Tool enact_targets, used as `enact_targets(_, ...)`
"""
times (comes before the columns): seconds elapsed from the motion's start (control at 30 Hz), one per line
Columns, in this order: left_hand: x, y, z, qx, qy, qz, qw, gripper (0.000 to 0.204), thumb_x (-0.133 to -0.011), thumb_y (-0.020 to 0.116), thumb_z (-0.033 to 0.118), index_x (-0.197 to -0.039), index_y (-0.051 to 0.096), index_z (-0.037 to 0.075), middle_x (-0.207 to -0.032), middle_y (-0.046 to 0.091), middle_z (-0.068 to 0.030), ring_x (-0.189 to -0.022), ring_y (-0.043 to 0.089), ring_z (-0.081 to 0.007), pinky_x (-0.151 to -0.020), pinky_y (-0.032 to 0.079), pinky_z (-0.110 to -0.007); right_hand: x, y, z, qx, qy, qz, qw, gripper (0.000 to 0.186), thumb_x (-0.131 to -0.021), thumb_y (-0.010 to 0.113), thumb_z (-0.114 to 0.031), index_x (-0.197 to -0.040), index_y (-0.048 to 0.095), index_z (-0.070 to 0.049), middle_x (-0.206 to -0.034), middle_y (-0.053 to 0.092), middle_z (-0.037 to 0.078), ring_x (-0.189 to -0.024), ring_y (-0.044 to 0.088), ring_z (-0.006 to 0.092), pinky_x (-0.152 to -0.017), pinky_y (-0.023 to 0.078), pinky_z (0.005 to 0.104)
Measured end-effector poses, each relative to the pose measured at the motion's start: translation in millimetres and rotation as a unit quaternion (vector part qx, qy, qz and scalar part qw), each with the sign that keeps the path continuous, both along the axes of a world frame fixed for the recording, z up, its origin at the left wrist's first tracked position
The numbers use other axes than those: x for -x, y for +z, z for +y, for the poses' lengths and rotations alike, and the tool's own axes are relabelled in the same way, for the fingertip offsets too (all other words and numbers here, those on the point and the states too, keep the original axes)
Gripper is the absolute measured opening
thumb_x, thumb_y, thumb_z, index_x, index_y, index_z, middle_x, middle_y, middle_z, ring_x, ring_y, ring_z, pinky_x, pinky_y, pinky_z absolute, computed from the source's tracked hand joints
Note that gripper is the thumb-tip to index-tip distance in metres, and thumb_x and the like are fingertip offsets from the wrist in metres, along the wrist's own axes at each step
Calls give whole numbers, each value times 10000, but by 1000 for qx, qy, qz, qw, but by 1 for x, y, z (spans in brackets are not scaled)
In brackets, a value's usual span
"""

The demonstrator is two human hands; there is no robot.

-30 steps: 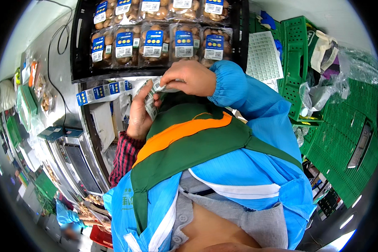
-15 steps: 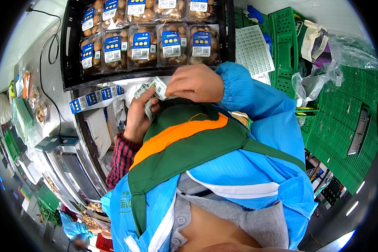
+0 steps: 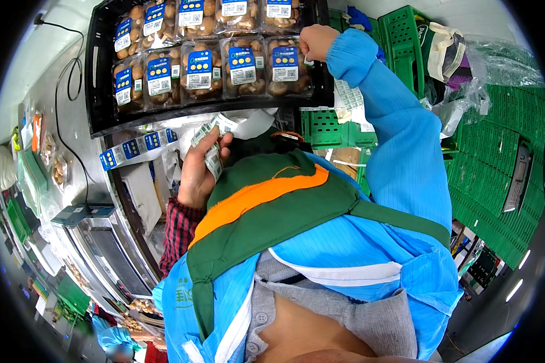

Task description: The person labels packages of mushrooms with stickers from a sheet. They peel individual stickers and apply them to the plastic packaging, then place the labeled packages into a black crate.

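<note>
- Black crate point(image 3: 163, 117), upper middle of frame: two rows of labelled mushroom packs point(image 3: 201, 68).
- Near row: four packs carry a small sticker point(image 3: 259, 62); the right-end pack shows one beneath the right hand point(image 3: 318, 42), fingers curled, grip cannot be told.
- Far row: none visible; apparently outstanding.
- Left hand point(image 3: 195, 175), left of centre: fingers closed on a sticker strip point(image 3: 213, 161).

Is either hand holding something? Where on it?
The left hand pinches a sticker strip partway along. The right hand is by a mushroom pack; I can't tell whether it holds anything.
</note>
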State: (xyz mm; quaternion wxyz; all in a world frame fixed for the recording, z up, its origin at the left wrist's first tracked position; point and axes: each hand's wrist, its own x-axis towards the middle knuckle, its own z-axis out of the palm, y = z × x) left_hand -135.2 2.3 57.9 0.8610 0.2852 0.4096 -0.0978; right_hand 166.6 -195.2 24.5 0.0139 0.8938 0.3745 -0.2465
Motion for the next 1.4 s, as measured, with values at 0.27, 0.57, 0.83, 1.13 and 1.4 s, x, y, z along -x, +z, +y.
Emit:
enact_targets(0.27,3,2,-1,-32,17,36,999,210,-933,596,256,-1035,579,73,-794,632,-37,-634,578,-101,-574,489,-200,3,-11,18,71,84,-46,993,155,-665,778,-75,-782,682,-37,-826,689,150,-785,683,316,-674,556,419)
enact_targets(0.57,6,-10,6,-1,29,-54,998,180,-921,617,178,-1047,579,56,-858,598,8,-675,545,-66,-549,438,-216,12,-12,27,0,72,-76,994,197,-795,685,-107,-968,670,-15,-906,686,175,-860,672,332,-749,552,418)
enact_targets(0.83,-3,-11,8,-35,62,-24,997,143,-910,627,169,-994,593,57,-808,598,3,-645,536,-72,-545,432,-214,118,54,67,-284,127,352,883,317,-805,678,-95,-1121,652,-77,-1003,677,114,-873,660,229,-755,518,357)
enact_targets(1.13,-7,-12,7,-40,50,-26,998,127,-925,604,162,-976,585,47,-740,574,7,-609,520,-73,-524,420,-208,128,38,60,-365,157,294,869,120,-831,651,-103,-942,683,-71,-926,679,92,-867,638,255,-755,505,357)
enact_targets(1.4,-3,-11,15,-6,105,-27,994,105,-932,591,135,-967,579,37,-779,592,-23,-609,523,-81,-536,439,-192,-29,-8,67,-417,-57,186,888,103,-851,650,-27,-954,659,-17,-866,687,88,-810,654,152,-728,518,275)
